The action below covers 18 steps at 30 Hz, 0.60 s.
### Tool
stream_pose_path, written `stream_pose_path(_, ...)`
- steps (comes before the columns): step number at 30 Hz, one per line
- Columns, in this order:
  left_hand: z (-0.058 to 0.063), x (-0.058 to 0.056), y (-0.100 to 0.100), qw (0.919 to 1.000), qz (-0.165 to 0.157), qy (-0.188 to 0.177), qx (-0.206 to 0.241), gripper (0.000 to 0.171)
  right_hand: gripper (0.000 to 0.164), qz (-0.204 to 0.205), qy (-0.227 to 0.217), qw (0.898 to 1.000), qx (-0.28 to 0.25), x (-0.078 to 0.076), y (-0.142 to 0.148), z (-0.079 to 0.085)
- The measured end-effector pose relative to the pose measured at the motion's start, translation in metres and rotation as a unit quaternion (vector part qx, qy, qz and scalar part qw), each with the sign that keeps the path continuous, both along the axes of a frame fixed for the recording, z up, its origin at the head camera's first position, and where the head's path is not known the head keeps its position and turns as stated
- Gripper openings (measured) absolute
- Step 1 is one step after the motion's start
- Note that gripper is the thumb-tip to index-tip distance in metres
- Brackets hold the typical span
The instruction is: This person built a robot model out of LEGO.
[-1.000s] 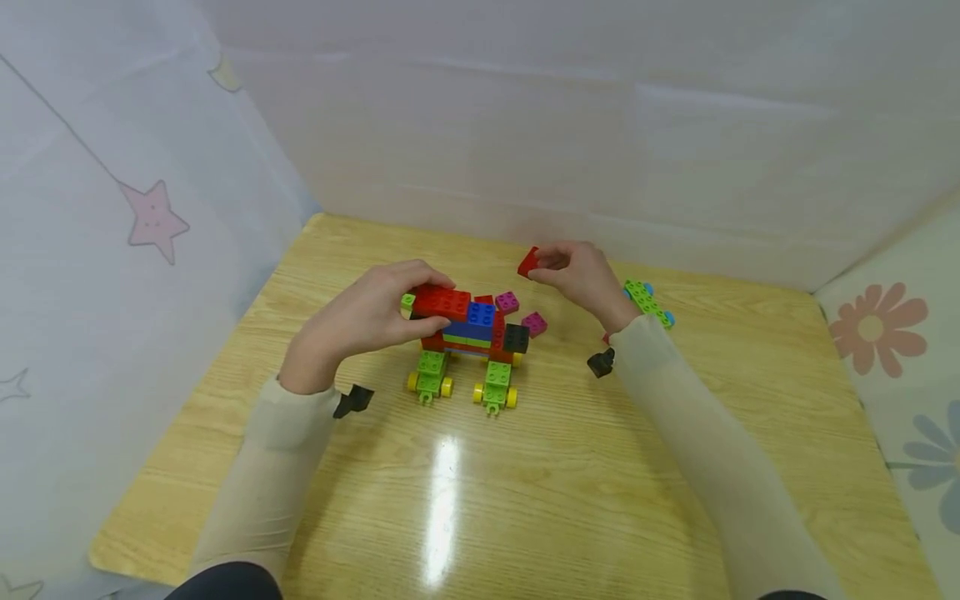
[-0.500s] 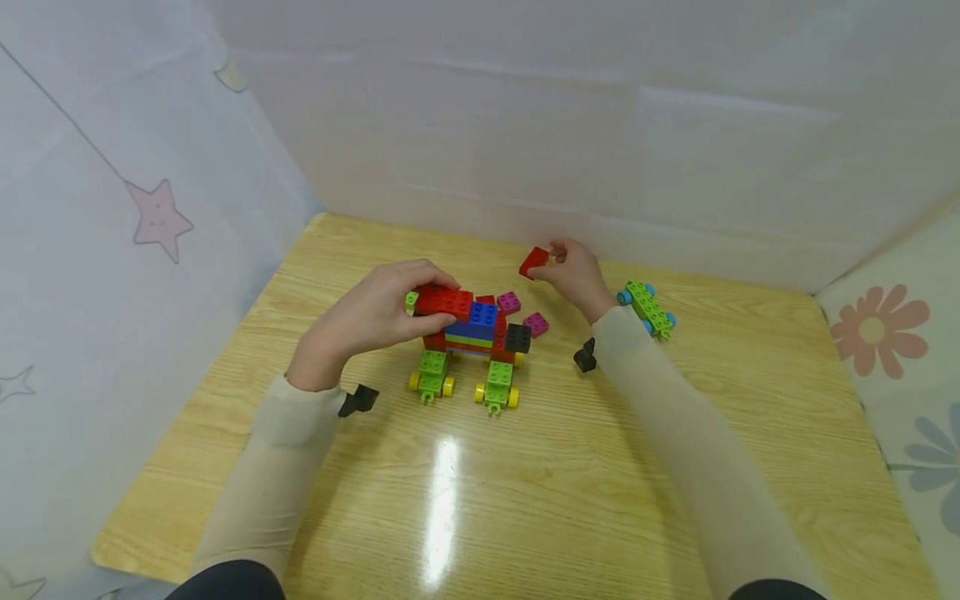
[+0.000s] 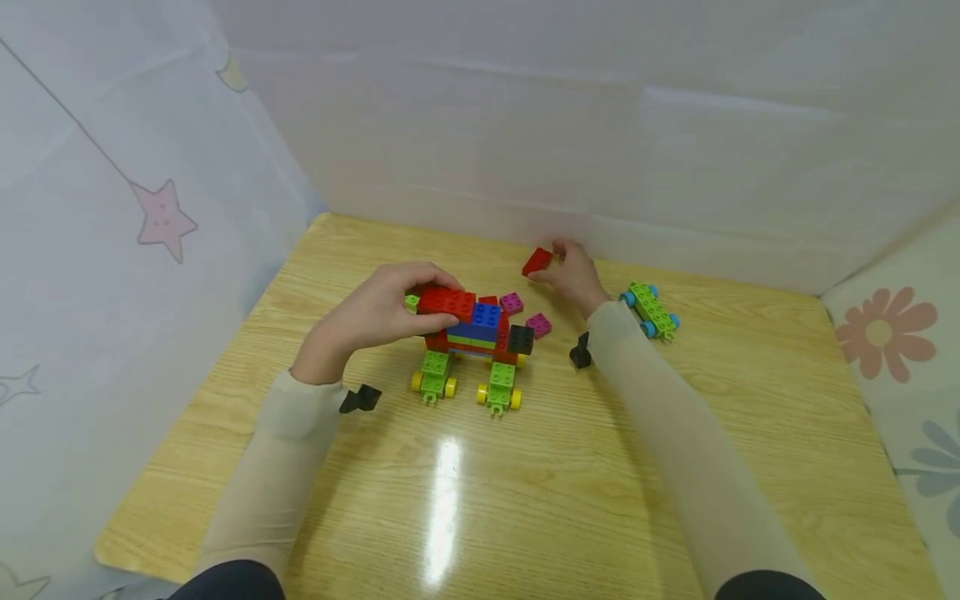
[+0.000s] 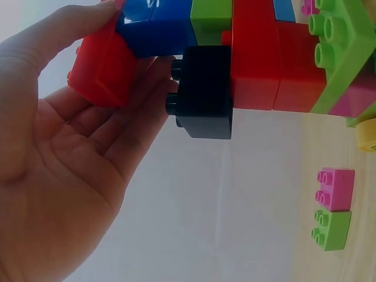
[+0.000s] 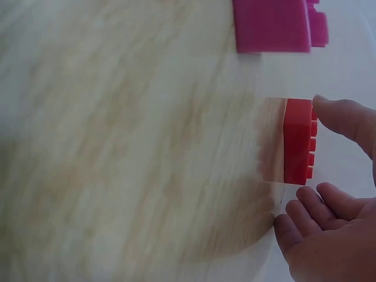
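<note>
My left hand (image 3: 367,310) holds the top of a model built of toy bricks (image 3: 447,302). The model has red, blue, green and black bricks above green wheeled bases with yellow wheels. In the left wrist view, the thumb lies over the upper red and blue bricks, with the fingers on the far side. At the back of the table lies a long red toy brick (image 3: 537,262). My right hand (image 3: 576,277) is spread around it: the right wrist view shows the thumb at one end of the red brick (image 5: 298,141) and the other fingers just off the opposite end.
Two magenta bricks (image 3: 538,325) lie right of the model. A green wheeled base with blue wheels (image 3: 651,310) stands farther right. In the left wrist view, a pink brick (image 4: 337,189) and a green brick (image 4: 334,229) sit side by side. A white curtain (image 3: 525,150) hangs behind the table.
My right hand has loosened its fingers from the red brick, which now lies at the back of the table, and has shifted slightly left. My left hand keeps its hold on the model.
</note>
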<state>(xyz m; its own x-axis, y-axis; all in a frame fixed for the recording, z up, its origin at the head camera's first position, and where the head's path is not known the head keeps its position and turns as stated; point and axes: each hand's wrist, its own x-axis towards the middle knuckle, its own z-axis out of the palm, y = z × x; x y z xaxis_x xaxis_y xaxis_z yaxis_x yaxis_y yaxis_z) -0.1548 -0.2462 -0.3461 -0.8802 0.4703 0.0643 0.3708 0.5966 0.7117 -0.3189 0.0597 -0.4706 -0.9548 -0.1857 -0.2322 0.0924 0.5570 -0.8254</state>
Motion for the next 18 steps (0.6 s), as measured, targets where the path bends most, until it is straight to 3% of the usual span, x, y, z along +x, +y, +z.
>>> stream_pose_path(18, -0.0026, -0.0030, -0.0016, 0.9999, 0.000, -0.015, 0.008, 0.038, 0.080, 0.008, 0.008, 1.000, 0.015, -0.0037, -0.0020, -0.0059)
